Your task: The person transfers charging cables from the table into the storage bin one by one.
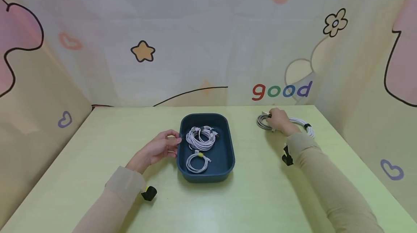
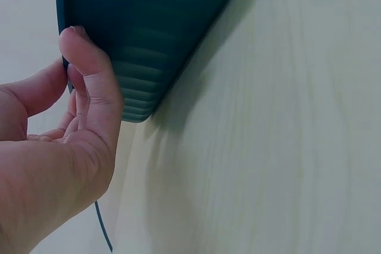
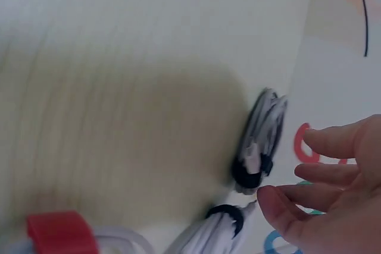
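A dark blue plastic bin (image 1: 224,153) stands on the table, holding a white cable coil (image 1: 197,142) and a smaller coil with a yellow tie (image 1: 190,169). My left hand (image 1: 161,146) pinches the bin's left rim between thumb and finger, seen closer in the left wrist view. Over at the back right, my right hand (image 1: 281,120) is at a grey cable coil (image 1: 261,122). In the right wrist view its fingers (image 3: 327,141) are spread beside that coil, bound by a black strap (image 3: 247,173). Another white coil (image 3: 202,236) lies close by.
The pale wooden table (image 1: 254,196) ends at a printed backdrop (image 1: 182,73). Behind my right wrist the white coil with a black tie (image 1: 307,127) shows in part. A red strap (image 3: 62,233) wraps white cable at the lower left of the right wrist view.
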Demonstrator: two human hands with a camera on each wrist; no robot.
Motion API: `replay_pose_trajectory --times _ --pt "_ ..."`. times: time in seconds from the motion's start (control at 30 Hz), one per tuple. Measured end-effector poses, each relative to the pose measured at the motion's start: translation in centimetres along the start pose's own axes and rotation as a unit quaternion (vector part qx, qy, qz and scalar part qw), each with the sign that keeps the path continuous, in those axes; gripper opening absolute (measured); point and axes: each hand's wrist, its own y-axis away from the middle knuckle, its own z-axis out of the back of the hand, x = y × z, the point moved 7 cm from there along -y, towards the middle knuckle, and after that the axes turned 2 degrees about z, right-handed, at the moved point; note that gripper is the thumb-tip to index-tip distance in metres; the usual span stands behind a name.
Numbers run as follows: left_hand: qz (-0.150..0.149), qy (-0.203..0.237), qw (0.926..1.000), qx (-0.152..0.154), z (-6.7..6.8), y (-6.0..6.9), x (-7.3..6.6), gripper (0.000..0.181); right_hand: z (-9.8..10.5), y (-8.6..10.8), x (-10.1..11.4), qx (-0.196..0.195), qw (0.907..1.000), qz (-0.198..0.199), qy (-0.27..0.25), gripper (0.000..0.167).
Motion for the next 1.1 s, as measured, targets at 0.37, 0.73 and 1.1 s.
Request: replay_pose_trajectory --times 0.37,0.73,1.1 --pt "-0.002 0.0 1.0 0.002 -0.2 -0.3 0.0 0.01 -1.3 -0.7 -1.8 0.024 0.9984 -0.033 0.039 0.028" --pt "0.0 -0.004 1.0 0.004 -0.1 -0.1 -0.2 0.011 -1.9 -0.1 -1.6 0.037 0.9983 -0.043 0.009 0.008" --pt "0.001 0.001 1.0 0.002 -0.1 0.2 -0.1 0.009 -1.4 0.5 -1.5 0.014 0.9939 -0.062 -0.089 0.024"
